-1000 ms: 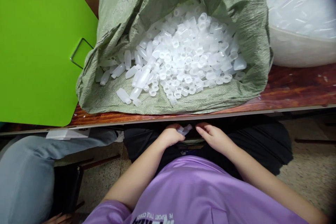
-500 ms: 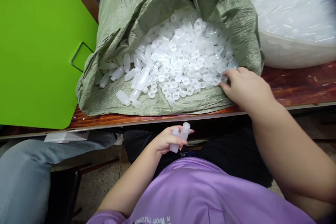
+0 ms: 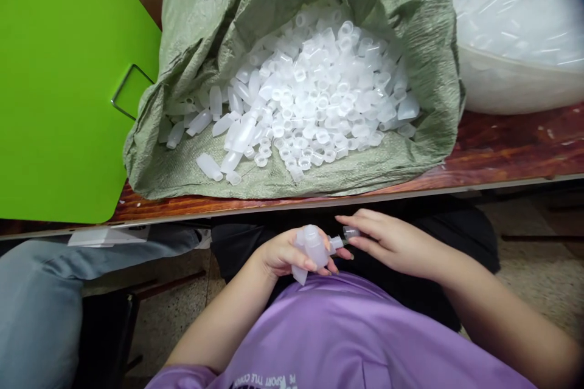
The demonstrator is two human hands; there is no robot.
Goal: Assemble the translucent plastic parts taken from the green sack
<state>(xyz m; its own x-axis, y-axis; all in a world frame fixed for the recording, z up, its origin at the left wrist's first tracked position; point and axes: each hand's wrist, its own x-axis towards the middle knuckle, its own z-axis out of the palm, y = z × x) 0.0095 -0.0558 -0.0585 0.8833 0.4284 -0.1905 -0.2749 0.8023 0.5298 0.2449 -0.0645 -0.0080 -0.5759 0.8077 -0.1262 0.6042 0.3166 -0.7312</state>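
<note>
My left hand (image 3: 280, 253) is closed round small translucent plastic bottles (image 3: 312, 248), held over my lap below the table edge. My right hand (image 3: 387, 242) pinches a small translucent cap (image 3: 351, 233) at the neck of one of those bottles. On the table above, an open green woven sack (image 3: 410, 30) lies spread with a heap of white plastic caps and little bottles (image 3: 314, 91) inside.
A bright green board (image 3: 59, 85) with a metal clip covers the table's left part. A white basin (image 3: 515, 82) filled with clear plastic pieces stands at the right. The brown wooden table edge (image 3: 502, 158) runs across. Another person's grey-trousered leg (image 3: 31, 298) is at the lower left.
My right hand left the sack's right edge and came down to my lap with a cap. My left hand stayed in my lap and tilted its bottles toward the right hand.
</note>
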